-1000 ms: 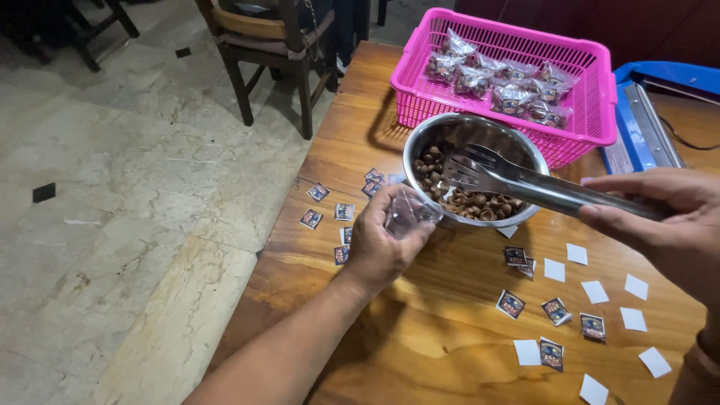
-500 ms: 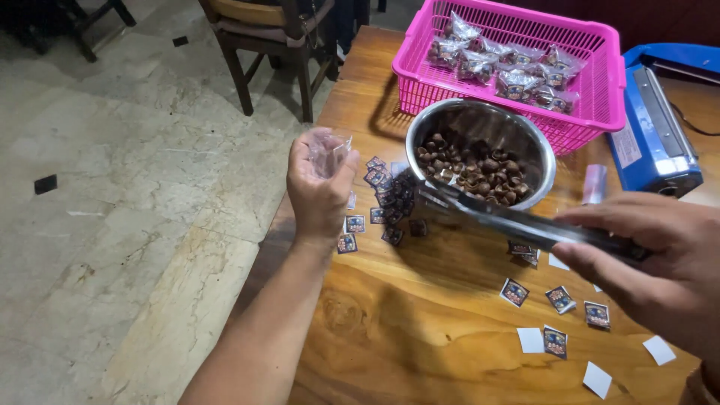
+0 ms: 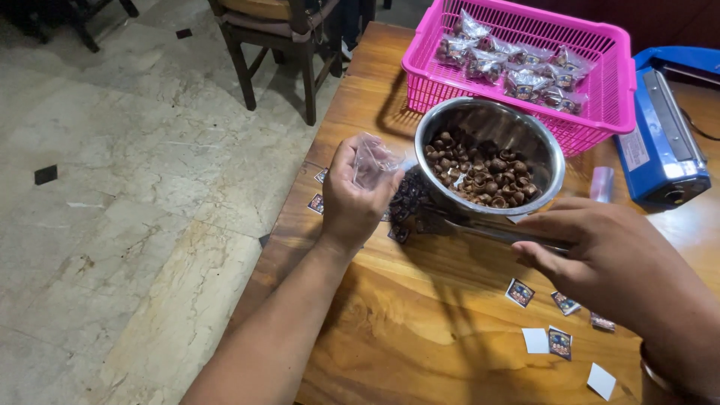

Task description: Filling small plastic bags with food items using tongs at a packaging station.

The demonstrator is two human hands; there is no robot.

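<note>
- Head view, only one there is: a small clear plastic bag (image 3: 373, 160) is pinched in the left hand (image 3: 352, 199), fingers curled tight round it, held up just beside the rim of the steel bowl (image 3: 541, 142). Looks empty so far, though the plastic is too crinkly to be sure.
- The right hand (image 3: 600, 255) is closed around the handle end of a pair of metal tongs (image 3: 487, 227), which are laid low across the counter (image 3: 420, 330) in front of the bowl, tips pointed toward the bag. Whether anything is gripped in the tips can't be told, they're in shadow.
- The bowl is maybe half full of small brown ring-shaped snack pieces (image 3: 484, 171), so plenty is left to be bagged.
- Behind it, a pink plastic basket (image 3: 600, 112) is already loaded with a bunch of filled bags (image 3: 517, 64), so a fair batch can be counted as done.
- Little printed label cards (image 3: 520, 292) and blank white ones (image 3: 535, 340) are scattered on the counter, some under the left hand too, still unused.
- A blue heat sealer (image 3: 667, 142) is parked at the far right, nothing in it, and a small pale strip (image 3: 601, 183) is lying near it.
- A wooden chair (image 3: 277, 37) is seen off past the counter on the stone floor (image 3: 127, 187).
</note>
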